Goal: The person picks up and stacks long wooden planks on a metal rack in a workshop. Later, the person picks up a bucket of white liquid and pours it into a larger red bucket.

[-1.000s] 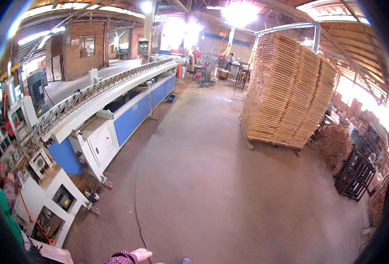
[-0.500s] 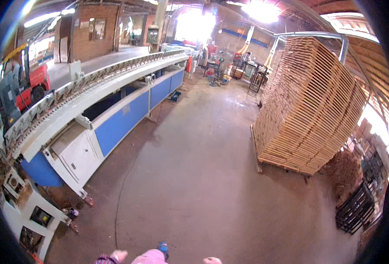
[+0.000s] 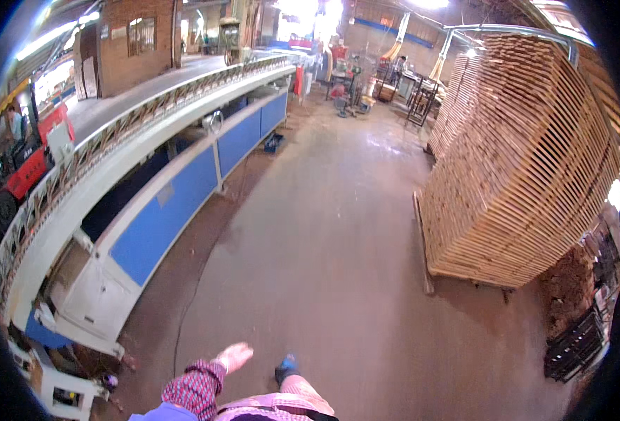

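Observation:
My left hand (image 3: 235,356) reaches forward over the floor, low in the picture, out of a dark patterned sleeve cuff (image 3: 196,389). Its fingers look stretched out, slightly smeared, and nothing shows in them. Just right of it a blue shoe (image 3: 287,366) steps forward on the concrete floor (image 3: 338,281), below pink checked clothing (image 3: 275,403). My right hand is out of the picture. No object is within touch of the left hand.
A long white machine with blue panels (image 3: 162,228) runs along the left, a thin cable (image 3: 190,298) on the floor beside it. Tall stacked wooden slats (image 3: 513,168) stand at right, black pallets (image 3: 575,345) nearby. A red forklift (image 3: 29,172) carries a person at far left. Workbenches stand far ahead.
I have moved forward; the machine and slat stack stand closer. My left hand has swung forward and up in view. My right hand has dropped out of the picture.

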`<state>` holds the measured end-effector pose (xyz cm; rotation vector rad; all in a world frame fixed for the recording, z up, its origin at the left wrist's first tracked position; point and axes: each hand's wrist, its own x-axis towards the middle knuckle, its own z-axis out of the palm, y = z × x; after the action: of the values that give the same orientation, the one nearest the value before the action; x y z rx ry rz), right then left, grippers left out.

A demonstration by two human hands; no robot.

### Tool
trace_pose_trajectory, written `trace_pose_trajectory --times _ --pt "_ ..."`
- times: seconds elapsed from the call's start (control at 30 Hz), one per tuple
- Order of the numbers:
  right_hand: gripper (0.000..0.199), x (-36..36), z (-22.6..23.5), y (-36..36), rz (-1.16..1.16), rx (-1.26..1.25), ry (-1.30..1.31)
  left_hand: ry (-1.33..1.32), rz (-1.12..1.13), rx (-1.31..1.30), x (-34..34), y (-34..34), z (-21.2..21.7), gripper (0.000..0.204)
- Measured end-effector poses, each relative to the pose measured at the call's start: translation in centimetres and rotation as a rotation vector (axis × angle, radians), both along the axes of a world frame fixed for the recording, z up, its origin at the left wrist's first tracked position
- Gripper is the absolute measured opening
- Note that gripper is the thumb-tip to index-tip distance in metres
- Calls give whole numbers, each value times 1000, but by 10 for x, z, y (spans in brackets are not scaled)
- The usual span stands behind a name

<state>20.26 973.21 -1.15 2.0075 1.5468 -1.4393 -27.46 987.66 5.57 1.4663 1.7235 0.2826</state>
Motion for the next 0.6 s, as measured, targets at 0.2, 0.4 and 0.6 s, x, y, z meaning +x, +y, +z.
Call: trace_pose_trajectory --times 0.2,0.4,0.6 --pt "50 -43 95 284 -68 -51 -17 270 -71 -326 -56 33 38 34" --pt "46 -110 116 576 -88 299 121 351 -112 -457 -119 106 -21 36" --pt "56 -143 75 701 97 206 40 412 -8 -306 -163 350 -55 32"
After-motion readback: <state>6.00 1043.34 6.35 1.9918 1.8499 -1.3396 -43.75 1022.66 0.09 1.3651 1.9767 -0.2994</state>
